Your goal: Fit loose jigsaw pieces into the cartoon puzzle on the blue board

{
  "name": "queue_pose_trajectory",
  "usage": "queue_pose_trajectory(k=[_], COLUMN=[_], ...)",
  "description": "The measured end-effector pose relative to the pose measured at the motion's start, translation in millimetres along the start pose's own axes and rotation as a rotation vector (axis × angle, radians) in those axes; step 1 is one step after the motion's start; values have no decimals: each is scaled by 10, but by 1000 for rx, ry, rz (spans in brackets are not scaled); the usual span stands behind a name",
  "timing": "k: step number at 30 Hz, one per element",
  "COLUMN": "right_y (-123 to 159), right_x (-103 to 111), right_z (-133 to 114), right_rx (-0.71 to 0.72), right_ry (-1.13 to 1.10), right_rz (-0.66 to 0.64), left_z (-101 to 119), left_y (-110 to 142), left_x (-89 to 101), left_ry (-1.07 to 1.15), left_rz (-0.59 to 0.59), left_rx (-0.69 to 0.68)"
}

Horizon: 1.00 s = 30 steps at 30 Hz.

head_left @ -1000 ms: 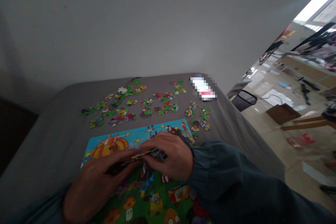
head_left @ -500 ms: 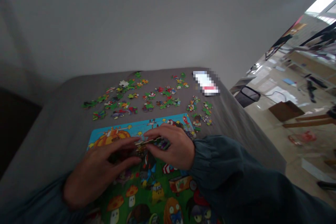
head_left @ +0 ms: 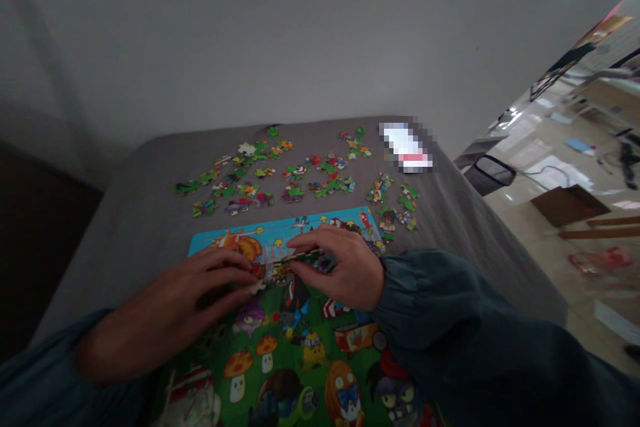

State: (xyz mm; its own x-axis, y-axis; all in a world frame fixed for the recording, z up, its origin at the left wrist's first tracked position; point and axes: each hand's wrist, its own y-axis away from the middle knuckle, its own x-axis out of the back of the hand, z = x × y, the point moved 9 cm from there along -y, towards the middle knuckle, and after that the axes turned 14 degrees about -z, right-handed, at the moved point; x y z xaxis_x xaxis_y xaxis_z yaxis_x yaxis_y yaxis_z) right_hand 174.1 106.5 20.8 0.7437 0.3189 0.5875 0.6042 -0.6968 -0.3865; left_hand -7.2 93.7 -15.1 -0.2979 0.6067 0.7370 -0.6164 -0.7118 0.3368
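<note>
A cartoon puzzle picture (head_left: 310, 350), blue along the top and green below, lies under both hands. My right hand (head_left: 345, 267) pinches a puzzle piece (head_left: 306, 255) between thumb and fingers over its upper middle, seen nearly edge-on; whether it is one piece or a small stack I cannot tell. To the left, my left hand (head_left: 200, 300) is closed on a small puzzle piece (head_left: 259, 287), whose pale edge shows at the fingertips. Its thumb side faces the right hand, and the two hands are a short gap apart.
Loose puzzle pieces (head_left: 330, 185) are scattered over the grey cloth-covered table (head_left: 145, 213) beyond the picture. A lit phone (head_left: 406, 147), blurred out, lies at the back right near the wall (head_left: 300, 33). A cardboard box (head_left: 570, 205) stands on the floor at right.
My left hand has drawn back left from the right hand, with a small puzzle piece now showing at its fingertips. My right hand keeps its pinch. The whole view has shifted slightly.
</note>
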Motion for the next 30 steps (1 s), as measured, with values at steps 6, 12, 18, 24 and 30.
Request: queue_pose_trajectory(k=[6, 12, 18, 24, 30], right_y=[-6, -19, -24, -25, -23], right_x=[11, 0, 6, -17, -16], right_z=[69, 149, 197, 241, 246], right_rx=[-71, -162, -194, -221, -223], right_ry=[-110, -194, -252, -272, -309], right_rz=[2, -14, -7, -34, -28], left_z=[-37, -71, -92, -12, 69], left_y=[-21, -69, -107, -78, -77], left_x=[91, -74, -68, 48, 55], left_ry=[193, 608, 758, 599, 526], left_rz=[123, 141, 164, 196, 236], left_rx=[146, 174, 166, 209, 112])
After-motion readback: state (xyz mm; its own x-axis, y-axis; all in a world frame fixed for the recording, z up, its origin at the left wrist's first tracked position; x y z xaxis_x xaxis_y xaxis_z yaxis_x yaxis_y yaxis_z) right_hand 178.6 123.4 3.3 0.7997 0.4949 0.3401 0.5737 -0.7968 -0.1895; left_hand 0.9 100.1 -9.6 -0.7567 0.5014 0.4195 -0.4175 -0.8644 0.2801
